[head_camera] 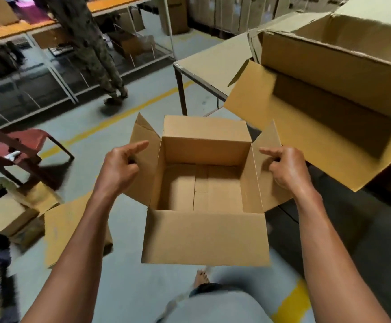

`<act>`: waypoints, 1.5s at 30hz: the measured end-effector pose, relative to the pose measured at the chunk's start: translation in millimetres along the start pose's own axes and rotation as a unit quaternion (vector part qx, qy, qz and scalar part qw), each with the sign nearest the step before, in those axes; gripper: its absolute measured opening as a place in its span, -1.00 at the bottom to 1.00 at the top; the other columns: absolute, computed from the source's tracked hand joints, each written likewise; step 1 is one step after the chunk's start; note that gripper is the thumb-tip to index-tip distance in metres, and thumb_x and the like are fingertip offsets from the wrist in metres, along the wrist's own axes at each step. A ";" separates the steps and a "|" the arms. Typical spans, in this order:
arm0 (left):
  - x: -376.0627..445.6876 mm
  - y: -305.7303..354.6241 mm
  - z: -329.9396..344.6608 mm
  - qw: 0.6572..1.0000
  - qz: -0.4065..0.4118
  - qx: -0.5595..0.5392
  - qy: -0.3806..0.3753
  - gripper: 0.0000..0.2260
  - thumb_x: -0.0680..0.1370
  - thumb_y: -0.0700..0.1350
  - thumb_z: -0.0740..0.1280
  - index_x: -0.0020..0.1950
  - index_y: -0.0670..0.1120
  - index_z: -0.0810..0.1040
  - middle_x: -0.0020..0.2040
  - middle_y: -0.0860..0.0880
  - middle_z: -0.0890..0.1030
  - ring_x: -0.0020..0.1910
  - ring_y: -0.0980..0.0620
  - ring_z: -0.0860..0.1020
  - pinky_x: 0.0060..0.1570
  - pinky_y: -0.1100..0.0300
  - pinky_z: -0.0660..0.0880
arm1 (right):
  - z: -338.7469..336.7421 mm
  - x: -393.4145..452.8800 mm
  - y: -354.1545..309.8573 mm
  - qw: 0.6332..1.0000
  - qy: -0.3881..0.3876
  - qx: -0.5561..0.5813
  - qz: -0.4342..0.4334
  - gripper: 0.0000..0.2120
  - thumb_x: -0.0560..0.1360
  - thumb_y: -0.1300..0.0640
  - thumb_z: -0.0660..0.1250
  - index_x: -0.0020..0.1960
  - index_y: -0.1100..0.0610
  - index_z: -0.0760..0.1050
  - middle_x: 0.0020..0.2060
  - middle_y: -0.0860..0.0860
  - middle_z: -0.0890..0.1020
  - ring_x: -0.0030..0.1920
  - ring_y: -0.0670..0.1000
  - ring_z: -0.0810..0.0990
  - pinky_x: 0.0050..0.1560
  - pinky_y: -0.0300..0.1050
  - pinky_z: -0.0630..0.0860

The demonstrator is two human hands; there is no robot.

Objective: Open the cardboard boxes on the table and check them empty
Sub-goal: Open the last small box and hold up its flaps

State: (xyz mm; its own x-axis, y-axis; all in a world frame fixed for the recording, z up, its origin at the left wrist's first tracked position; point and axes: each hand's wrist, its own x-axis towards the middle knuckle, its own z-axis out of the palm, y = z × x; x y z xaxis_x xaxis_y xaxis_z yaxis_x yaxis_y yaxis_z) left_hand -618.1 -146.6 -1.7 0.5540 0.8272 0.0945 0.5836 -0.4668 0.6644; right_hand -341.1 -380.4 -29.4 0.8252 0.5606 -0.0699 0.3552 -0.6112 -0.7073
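Both our hands hold the small cardboard box by its side flaps. Our left hand curls round the left flap, thumb stretched toward the box's mouth, fingers folded behind the cardboard. Our right hand pinches the right flap the same way, thumb pointing inward, fingers tucked under.

Between the two grips the box is open, all four flaps spread. Near flap hangs toward us; far flap stands up beyond the hands. Inside we see only the bare bottom panels and their seam; no contents visible. The box is held out in the air in front of us, above the floor, not resting on the table.

Beyond our right hand, a larger open box sits on the table with one flap jutting toward the grip. Another big open box rests on top of it, farther back.

Left of and below our left hand: a loose sheet of cardboard and more cartons on the floor, a red plastic chair farther left. Well beyond the grip, another person's legs stand by a shelving rack. A yellow line crosses the floor. The picture is motion-blurred at the edges.
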 end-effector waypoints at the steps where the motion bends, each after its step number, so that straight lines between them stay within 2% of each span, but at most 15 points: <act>1: 15.0 -2.9 -0.4 1.000 0.010 0.001 -0.013 -0.38 0.49 -0.48 0.20 0.42 0.04 0.53 0.40 0.07 0.54 0.32 0.22 0.41 0.11 0.49 0.34 | 4.9 4.9 -3.5 1.000 0.006 0.001 0.013 -0.48 0.52 0.43 0.27 0.34 -0.03 0.56 0.41 0.02 0.50 0.39 0.07 0.44 0.29 -0.07 0.42; 3: 43.4 -7.5 -0.3 0.999 0.027 -0.003 -0.031 -0.39 0.50 -0.49 0.20 0.43 0.03 0.53 0.40 0.04 0.53 0.36 0.17 0.42 0.21 0.38 0.38 | 13.7 12.4 -8.7 0.999 0.023 0.010 0.032 -0.47 0.53 0.41 0.26 0.34 -0.07 0.56 0.42 0.02 0.49 0.32 0.06 0.49 0.19 -0.06 0.46; 5: 73.6 -9.7 -1.4 0.998 0.045 -0.011 -0.047 -0.40 0.51 -0.48 0.20 0.42 0.03 0.53 0.40 -0.01 0.54 0.42 0.03 0.45 0.32 0.19 0.43 | 16.4 16.9 -15.8 0.998 0.044 0.007 0.052 -0.46 0.54 0.43 0.23 0.34 -0.07 0.56 0.42 0.02 0.49 0.20 0.02 0.53 0.06 -0.15 0.42; 7: 99.2 -8.1 0.0 0.996 0.061 -0.025 -0.068 -0.40 0.52 -0.48 0.20 0.42 0.05 0.54 0.40 -0.02 0.54 0.42 -0.02 0.46 0.36 0.04 0.45 | 17.3 17.3 -21.9 0.995 0.065 0.005 0.073 -0.46 0.54 0.44 0.21 0.35 -0.04 0.56 0.41 0.02 0.50 0.29 0.04 0.51 0.07 -0.22 0.39; 11: 139.9 -6.7 6.0 0.985 0.115 -0.047 -0.120 -0.41 0.54 -0.47 0.21 0.40 0.09 0.54 0.40 0.01 0.53 0.41 -0.01 0.46 0.35 0.01 0.46 | 19.3 13.9 -33.7 0.987 0.103 0.015 0.120 -0.44 0.53 0.45 0.22 0.33 -0.07 0.56 0.40 0.02 0.51 0.35 0.04 0.48 0.08 -0.24 0.39; 15: 183.2 -6.0 7.3 0.969 0.156 -0.078 -0.174 -0.39 0.49 -0.49 0.18 0.38 0.04 0.57 0.36 -0.05 0.58 0.34 -0.12 0.52 0.29 -0.12 0.52 | 24.5 -4.3 -49.0 0.977 0.156 0.014 0.146 -0.49 0.56 0.43 0.24 0.34 -0.04 0.56 0.38 0.00 0.53 0.39 0.02 0.47 0.19 -0.20 0.42; 21: 226.4 -9.5 -9.7 0.944 0.193 -0.135 -0.232 -0.44 0.52 -0.47 0.20 0.34 0.05 0.60 0.30 0.04 0.62 0.37 0.00 0.51 0.31 0.00 0.47 | 26.5 -42.3 -84.4 0.956 0.220 0.022 0.192 -0.53 0.57 0.40 0.26 0.33 -0.04 0.56 0.33 -0.03 0.58 0.40 0.01 0.46 0.38 -0.03 0.41; 25: 241.2 -0.3 -25.8 0.920 0.245 -0.150 -0.267 -0.46 0.55 -0.46 0.21 0.37 0.04 0.57 0.37 0.05 0.57 0.42 0.03 0.45 0.38 0.01 0.42 | 25.3 -64.7 -114.6 0.943 0.258 0.010 0.208 -0.54 0.58 0.38 0.26 0.33 -0.05 0.56 0.33 -0.06 0.57 0.42 0.01 0.45 0.39 0.01 0.38; 29: 248.0 13.5 -42.7 0.901 0.294 -0.161 -0.276 -0.45 0.54 -0.46 0.20 0.38 0.04 0.56 0.36 0.09 0.55 0.39 0.11 0.43 0.31 0.14 0.42 | 18.8 -87.2 -146.8 0.927 0.307 -0.004 0.215 -0.54 0.59 0.37 0.26 0.33 -0.07 0.55 0.39 -0.05 0.52 0.46 0.06 0.39 0.42 0.14 0.40; 32: 254.7 27.4 -60.0 0.886 0.325 -0.173 -0.282 -0.42 0.52 -0.48 0.19 0.39 0.03 0.56 0.34 0.14 0.53 0.36 0.17 0.39 0.28 0.22 0.36 | 5.5 -103.0 -174.1 0.918 0.339 0.008 0.205 -0.55 0.59 0.37 0.25 0.35 -0.03 0.55 0.35 -0.05 0.54 0.38 -0.03 0.45 0.35 0.03 0.41; 35: 268.3 43.9 -75.9 0.876 0.356 -0.189 -0.265 -0.41 0.51 -0.48 0.17 0.38 0.04 0.57 0.33 0.13 0.53 0.38 0.12 0.40 0.32 0.15 0.40 | -15.3 -114.7 -195.6 0.910 0.371 0.003 0.188 -0.57 0.59 0.38 0.25 0.32 -0.03 0.58 0.26 -0.07 0.61 0.30 -0.08 0.50 0.31 -0.06 0.43; 40: 287.5 91.8 -94.8 0.863 0.392 -0.219 -0.233 -0.37 0.44 -0.50 0.13 0.32 0.03 0.63 0.24 0.15 0.63 0.24 0.20 0.52 -0.04 0.57 0.40 | -62.3 -122.0 -226.1 0.887 0.436 0.006 0.150 -0.61 0.59 0.36 0.27 0.29 0.02 0.61 0.16 -0.07 0.66 0.25 -0.04 0.56 0.34 0.01 0.46; 45: 295.4 159.5 -108.7 0.845 0.419 -0.272 -0.191 -0.38 0.40 -0.51 0.10 0.29 -0.06 0.65 0.18 0.08 0.66 0.21 0.28 0.57 0.08 0.58 0.41 | -119.3 -95.1 -251.6 0.875 0.471 -0.063 0.093 -0.56 0.52 0.46 0.29 0.28 0.08 0.61 0.17 -0.01 0.68 0.24 -0.06 0.59 0.35 -0.02 0.50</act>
State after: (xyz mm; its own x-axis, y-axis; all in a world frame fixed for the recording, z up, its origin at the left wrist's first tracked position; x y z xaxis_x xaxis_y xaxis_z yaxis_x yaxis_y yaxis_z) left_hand -425.9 57.3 212.7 0.8495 0.0662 0.5235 -0.4107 -0.5398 0.7348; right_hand -456.6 -346.7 239.0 0.8490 -0.2277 0.4768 0.1733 -0.7324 -0.6584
